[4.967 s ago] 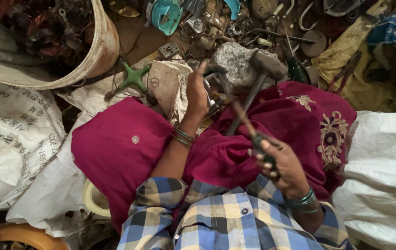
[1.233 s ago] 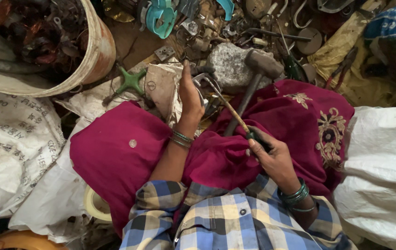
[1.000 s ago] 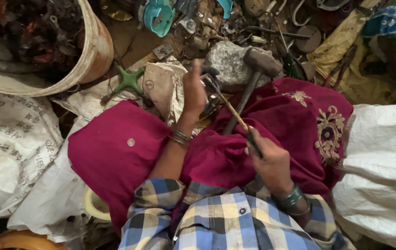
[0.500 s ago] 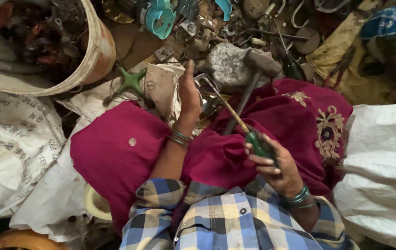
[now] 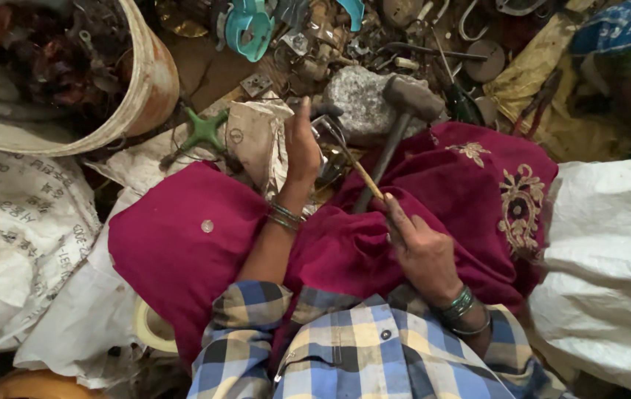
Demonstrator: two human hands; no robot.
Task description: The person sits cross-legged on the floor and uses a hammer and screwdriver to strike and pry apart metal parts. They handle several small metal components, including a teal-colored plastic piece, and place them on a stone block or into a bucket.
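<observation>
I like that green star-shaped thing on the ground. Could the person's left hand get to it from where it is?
Probably yes. The left hand is up by the metal piece, and the green star-shaped part lies close beside it, past the crumpled sack, uncovered on top. But that hand looks busy steadying the piece.

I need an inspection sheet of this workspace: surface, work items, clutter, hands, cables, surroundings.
Surface: grey stone on the littered ground, used as a block.
Work items: small metal part at the stone; thin tool with a wooden shaft; hammer resting against the stone.
Clutter: green star-shaped piece, scrap metal, bucket of rusty parts.
Hands: left hand steadies the part; right hand grips the tool.
Cables: nothing seen.
Surroundings: white sacks, magenta cloth over the lap.
</observation>
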